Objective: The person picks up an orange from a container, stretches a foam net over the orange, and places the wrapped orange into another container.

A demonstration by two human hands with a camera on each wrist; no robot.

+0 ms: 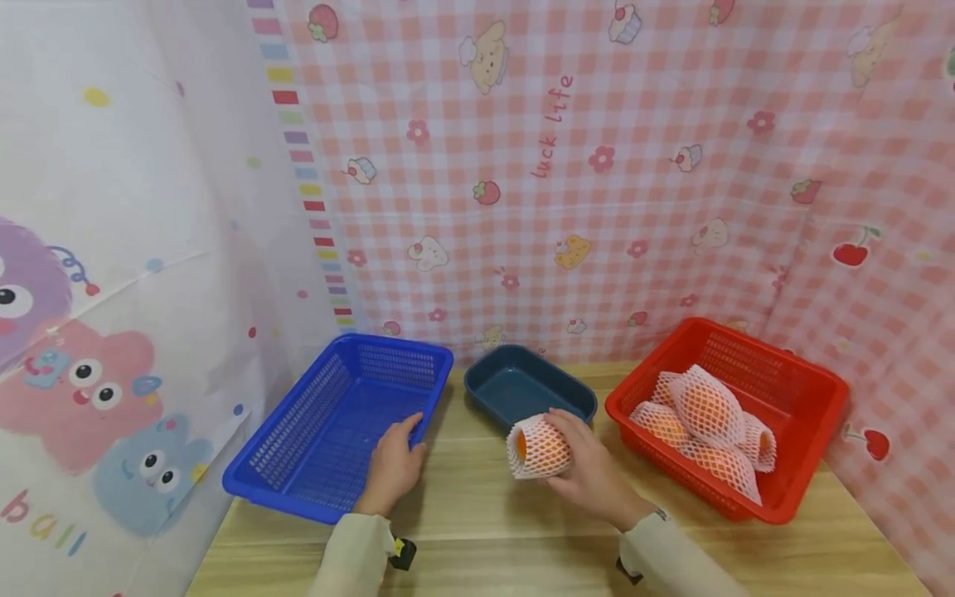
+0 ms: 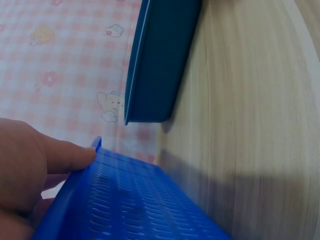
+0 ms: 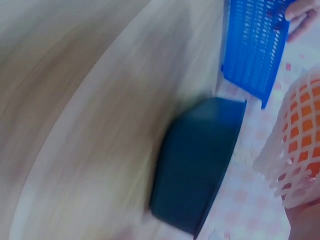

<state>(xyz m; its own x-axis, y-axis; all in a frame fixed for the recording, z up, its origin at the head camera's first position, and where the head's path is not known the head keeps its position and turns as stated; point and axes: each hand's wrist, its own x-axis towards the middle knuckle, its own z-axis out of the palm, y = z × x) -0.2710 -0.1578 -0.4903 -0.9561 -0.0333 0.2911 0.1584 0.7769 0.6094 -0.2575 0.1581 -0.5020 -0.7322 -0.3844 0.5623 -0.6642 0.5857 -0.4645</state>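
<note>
My right hand [image 1: 593, 477] holds an orange fruit [image 1: 543, 448] wrapped in a white foam net, just in front of the dark teal tray [image 1: 515, 390]. The right wrist view shows the netted fruit [image 3: 305, 135] close up at its right edge. At the blue basket [image 1: 298, 493], my left hand [image 1: 393, 466] grips the right-side rim. Seen in the left wrist view, the thumb [image 2: 70, 156] lies against that rim while the other fingers are mostly hidden behind it. Inside the red basket [image 1: 809, 414], several netted fruits [image 1: 709, 406] lie piled together.
All three containers stand on a light wooden table [image 1: 477, 531], the teal tray between the two baskets. A pink checked cloth [image 1: 522, 207] hangs behind them, and a white printed cloth [image 1: 179, 249] hangs at the left.
</note>
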